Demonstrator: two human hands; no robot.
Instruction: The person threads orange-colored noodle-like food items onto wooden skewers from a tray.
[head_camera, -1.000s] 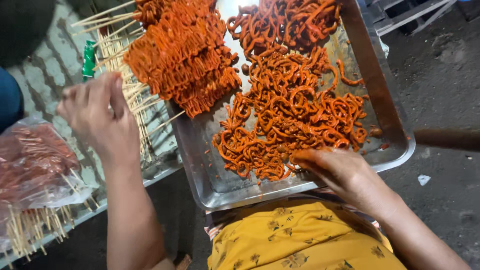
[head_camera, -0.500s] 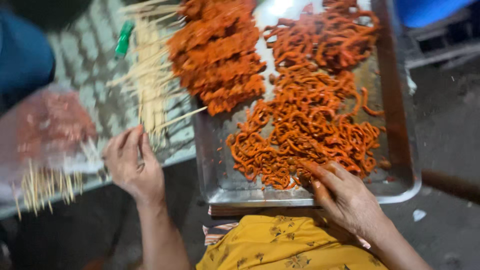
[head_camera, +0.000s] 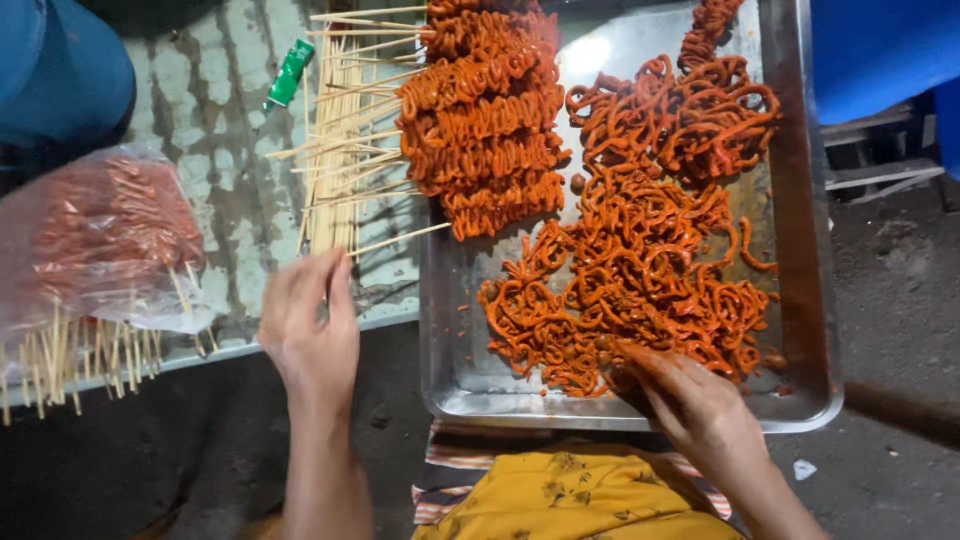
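A: Quick pass. Right hand first?

B: Fingers bent down into the loose heap of orange marinated strips at the near edge of the steel tray. Fingertips are buried in the strips, so I can't tell whether it has pinched one or is only sorting.

A: Left hand?

B: Raised beside the tray's left edge, fingers held together and nearly straight, thumb alongside. Blurred. It looks empty, with its fingertips just below the ends of the bare bamboo skewers. Not closed on anything that I can see.

A: Why that layout?

B: Probably reach. The loose strips lie nearest the body, the finished skewered strips are stacked at the far left of the tray with sticks pointing out left, and the bare sticks lie next to them on the patterned surface.

A: Anything else around?

B: A clear plastic bag of skewered meat at far left, sticks poking out the bottom. A small green wrapper near the top. Blue container top right, another blue shape top left. Yellow patterned garment below the tray.

A: Obstructions?

B: The projecting stick ends of the finished pile cross over the bare ones, so they could snag the left hand.
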